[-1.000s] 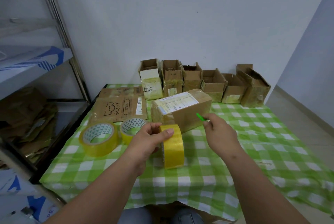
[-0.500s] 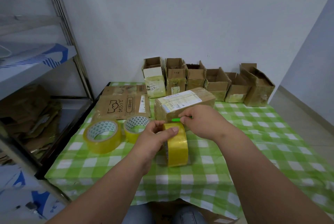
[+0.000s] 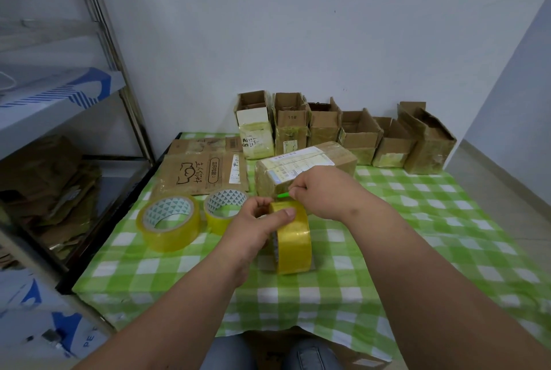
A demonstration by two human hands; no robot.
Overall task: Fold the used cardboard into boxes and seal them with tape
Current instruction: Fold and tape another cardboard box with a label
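From the head view, the person holds a yellow tape roll [image 3: 293, 238] upright on its edge on the green checked table [image 3: 447, 220]. The left hand [image 3: 256, 228] grips the roll from the left side, the thumb pressed over the top of the band. The right hand [image 3: 322, 192] is closed in a pinch on a small green tool [image 3: 283, 195], whose tip points left, just above the top of the roll.

I judge the step in hand is to free the loose end of the tape. To do it well, the left hand should keep the roll steady and turn it slowly, while the tool tip slides flat under the edge, so the film lifts whole and does not split into strips.

The closed box [image 3: 307, 169] that I think waits for sealing lies just behind the right hand, partly hidden by it, and near the roll. 2 more tape rolls [image 3: 168, 225] lie flat to the left of the left hand. Flat cardboard [image 3: 202, 174] lies behind them, and 6 open boxes [image 3: 360, 137] stand in a row by the wall, well apart from both hands.
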